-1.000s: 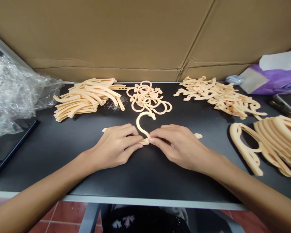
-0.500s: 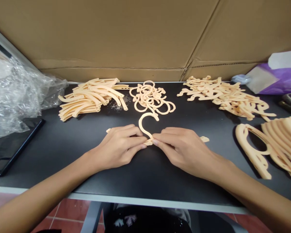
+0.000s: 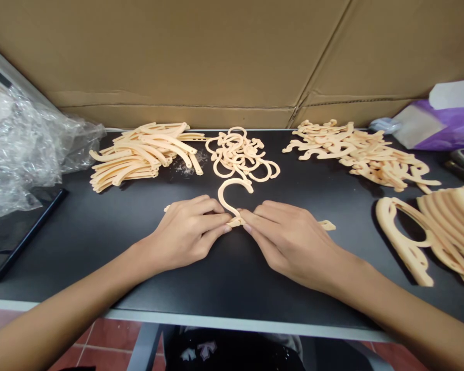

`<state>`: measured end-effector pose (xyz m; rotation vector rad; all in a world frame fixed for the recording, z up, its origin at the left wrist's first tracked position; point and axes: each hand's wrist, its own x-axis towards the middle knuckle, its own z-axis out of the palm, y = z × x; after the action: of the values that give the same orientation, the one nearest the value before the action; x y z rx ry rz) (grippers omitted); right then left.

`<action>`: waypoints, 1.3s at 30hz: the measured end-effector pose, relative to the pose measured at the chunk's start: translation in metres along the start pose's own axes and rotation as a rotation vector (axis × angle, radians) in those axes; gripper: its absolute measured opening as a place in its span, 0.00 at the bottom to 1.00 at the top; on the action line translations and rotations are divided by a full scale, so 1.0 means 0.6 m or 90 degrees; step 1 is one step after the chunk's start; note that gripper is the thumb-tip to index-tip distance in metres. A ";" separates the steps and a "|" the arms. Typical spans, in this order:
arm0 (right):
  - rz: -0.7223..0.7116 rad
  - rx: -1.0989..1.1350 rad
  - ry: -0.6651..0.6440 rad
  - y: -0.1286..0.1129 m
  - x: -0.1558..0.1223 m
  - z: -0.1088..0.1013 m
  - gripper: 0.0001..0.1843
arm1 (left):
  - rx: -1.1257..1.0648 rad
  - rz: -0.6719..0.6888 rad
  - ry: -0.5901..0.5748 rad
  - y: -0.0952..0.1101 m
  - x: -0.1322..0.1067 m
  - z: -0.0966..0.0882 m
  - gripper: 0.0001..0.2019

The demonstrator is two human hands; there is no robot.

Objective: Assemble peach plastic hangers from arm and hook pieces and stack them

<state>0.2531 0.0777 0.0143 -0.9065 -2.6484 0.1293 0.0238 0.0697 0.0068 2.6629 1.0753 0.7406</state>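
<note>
Both left hand (image 3: 185, 234) and right hand (image 3: 290, 242) pinching, fingers (image 3: 216, 221) closed on plastic hook (image 3: 226, 198), lower end hidden

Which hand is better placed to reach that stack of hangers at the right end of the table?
Likely the right hand: it lies nearer the stack of peach plastic hangers, on the same side. The left hand is farther off and would have to cross the right arm.

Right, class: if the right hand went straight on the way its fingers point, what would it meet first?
The peach plastic hanger hook at the right hand's fingertips, though depth is unclear.
</note>
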 end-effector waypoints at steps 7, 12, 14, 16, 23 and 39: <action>0.014 -0.011 0.005 -0.001 0.002 0.003 0.16 | 0.002 -0.005 0.014 -0.003 0.002 0.004 0.09; 0.064 0.086 0.033 -0.003 0.003 0.014 0.15 | -0.008 -0.046 0.056 -0.007 0.001 0.008 0.09; 0.072 0.120 0.059 -0.002 0.003 0.020 0.15 | -0.006 -0.058 0.079 -0.008 -0.001 0.009 0.08; 0.086 0.142 0.091 -0.001 0.004 0.024 0.14 | -0.001 -0.057 0.095 -0.008 -0.002 0.010 0.07; 0.123 0.115 0.162 0.008 0.006 0.033 0.11 | 0.017 -0.042 0.108 -0.006 -0.002 0.009 0.07; 0.095 -0.002 0.207 0.025 0.012 0.041 0.11 | 0.068 -0.019 0.110 -0.008 -0.002 0.007 0.07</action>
<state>0.2483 0.0946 -0.0095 -1.0290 -2.2840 0.0116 0.0225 0.0722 0.0009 2.7035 1.2266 0.9473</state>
